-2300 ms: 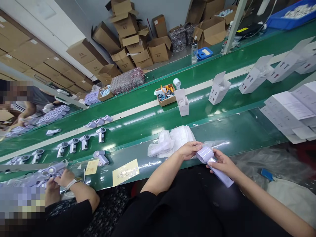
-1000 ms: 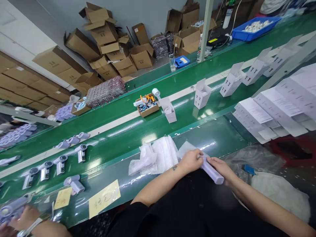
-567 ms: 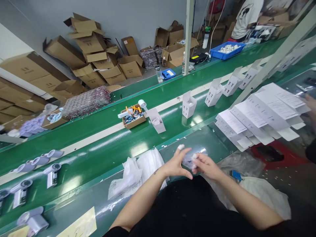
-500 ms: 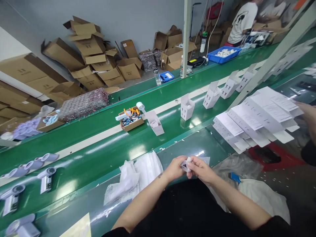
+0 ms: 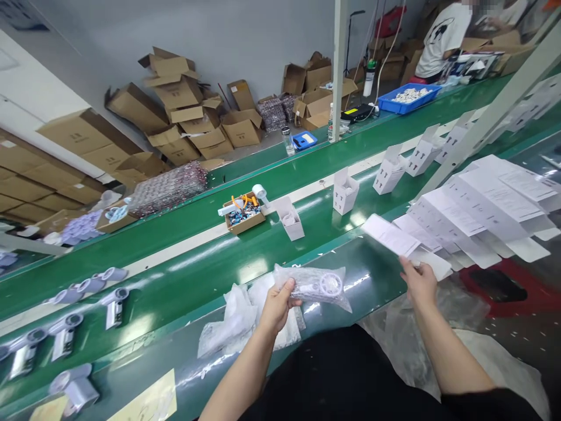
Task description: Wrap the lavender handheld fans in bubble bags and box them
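Observation:
My left hand (image 5: 277, 305) is closed on a small handheld fan (image 5: 329, 285) sealed in a clear plastic bag, its round head pointing right. The bagged fan is held above the near ledge, over white plastic bags (image 5: 232, 324). My right hand (image 5: 419, 282) pinches the lower edge of a white carton (image 5: 390, 235) with printed text. That carton lies tilted at the left end of an overlapping row of similar white cartons (image 5: 477, 204).
Open white boxes (image 5: 345, 196) stand along the green belt (image 5: 197, 257), beside a small carton of parts (image 5: 245, 225). Several unbagged fans (image 5: 114, 310) lie at left. A metal post (image 5: 477, 140) rises at right. Another person (image 5: 445, 35) sits at the far right.
My hands have parted from together in front of me. The bagged fan now shows in my left hand; my right hand has moved right and taken hold of a white carton. The view has shifted left.

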`<control>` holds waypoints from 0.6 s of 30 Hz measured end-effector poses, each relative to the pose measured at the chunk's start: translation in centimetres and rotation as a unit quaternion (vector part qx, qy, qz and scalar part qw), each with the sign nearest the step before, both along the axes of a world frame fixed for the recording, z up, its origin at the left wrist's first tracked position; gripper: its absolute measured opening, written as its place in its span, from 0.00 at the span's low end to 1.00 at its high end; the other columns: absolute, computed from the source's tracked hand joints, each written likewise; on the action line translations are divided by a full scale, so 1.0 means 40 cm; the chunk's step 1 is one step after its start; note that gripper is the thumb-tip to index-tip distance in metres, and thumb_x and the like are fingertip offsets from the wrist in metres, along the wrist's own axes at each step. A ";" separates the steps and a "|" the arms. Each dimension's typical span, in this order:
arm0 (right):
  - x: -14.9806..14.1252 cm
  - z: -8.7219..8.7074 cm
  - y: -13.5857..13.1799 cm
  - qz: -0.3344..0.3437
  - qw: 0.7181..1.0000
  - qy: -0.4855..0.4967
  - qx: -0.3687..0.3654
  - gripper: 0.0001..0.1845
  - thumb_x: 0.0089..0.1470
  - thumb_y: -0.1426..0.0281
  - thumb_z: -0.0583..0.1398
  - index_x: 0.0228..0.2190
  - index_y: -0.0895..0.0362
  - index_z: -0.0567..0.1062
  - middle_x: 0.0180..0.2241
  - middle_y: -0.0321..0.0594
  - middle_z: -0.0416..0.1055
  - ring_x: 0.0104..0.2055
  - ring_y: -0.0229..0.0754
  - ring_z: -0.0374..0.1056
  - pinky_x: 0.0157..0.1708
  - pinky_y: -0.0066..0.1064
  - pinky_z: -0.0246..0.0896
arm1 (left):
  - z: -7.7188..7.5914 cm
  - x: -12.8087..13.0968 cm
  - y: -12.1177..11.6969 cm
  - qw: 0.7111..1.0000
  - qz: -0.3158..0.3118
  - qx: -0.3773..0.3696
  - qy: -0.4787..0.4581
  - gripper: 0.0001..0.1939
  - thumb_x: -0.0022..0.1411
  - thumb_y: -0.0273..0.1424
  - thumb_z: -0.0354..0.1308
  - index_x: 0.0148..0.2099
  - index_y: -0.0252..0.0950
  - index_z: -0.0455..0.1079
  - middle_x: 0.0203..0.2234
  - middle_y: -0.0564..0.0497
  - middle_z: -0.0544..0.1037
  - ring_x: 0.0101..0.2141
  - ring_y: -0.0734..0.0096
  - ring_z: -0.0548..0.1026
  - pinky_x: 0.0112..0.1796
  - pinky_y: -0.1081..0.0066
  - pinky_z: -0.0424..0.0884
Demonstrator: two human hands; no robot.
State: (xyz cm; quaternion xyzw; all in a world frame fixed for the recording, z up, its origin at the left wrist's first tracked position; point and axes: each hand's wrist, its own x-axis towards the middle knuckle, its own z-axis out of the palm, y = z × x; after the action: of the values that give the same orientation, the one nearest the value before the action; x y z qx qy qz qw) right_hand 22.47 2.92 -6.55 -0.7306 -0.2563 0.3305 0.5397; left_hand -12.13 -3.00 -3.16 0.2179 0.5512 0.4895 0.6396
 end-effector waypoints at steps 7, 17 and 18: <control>-0.212 0.030 -0.088 0.426 0.805 -0.369 0.182 0.16 0.45 0.60 0.64 0.35 0.55 0.73 0.35 0.44 0.59 0.40 0.49 0.62 0.42 0.42 0.65 | 0.057 -0.033 -0.006 0.994 0.021 0.061 -0.083 0.23 0.41 0.36 0.71 0.38 0.32 0.68 0.28 0.53 0.74 0.26 0.77 0.73 0.23 0.79 0.71; -0.281 -0.021 -0.105 0.441 0.767 -0.378 0.273 0.15 0.50 0.65 0.62 0.40 0.57 0.71 0.50 0.49 0.46 0.52 0.53 0.60 0.52 0.48 0.62 | 0.095 0.012 -0.014 0.921 -0.004 0.161 0.354 0.15 0.55 0.38 0.60 0.42 0.34 0.67 0.35 0.47 0.73 0.36 0.65 0.73 0.36 0.66 0.72; -0.280 -0.025 -0.109 0.435 0.770 -0.375 0.276 0.15 0.50 0.66 0.62 0.40 0.57 0.71 0.50 0.49 0.46 0.50 0.52 0.61 0.52 0.48 0.62 | 0.108 0.029 -0.022 0.868 -0.058 0.201 0.450 0.13 0.56 0.36 0.58 0.42 0.35 0.67 0.36 0.46 0.72 0.38 0.63 0.72 0.39 0.64 0.71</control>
State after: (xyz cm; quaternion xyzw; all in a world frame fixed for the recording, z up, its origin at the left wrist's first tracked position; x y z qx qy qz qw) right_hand 11.25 -1.43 -7.55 -0.4262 -0.8092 0.1442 0.3778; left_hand -10.99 -3.87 1.15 0.5698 0.6555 0.4006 0.2918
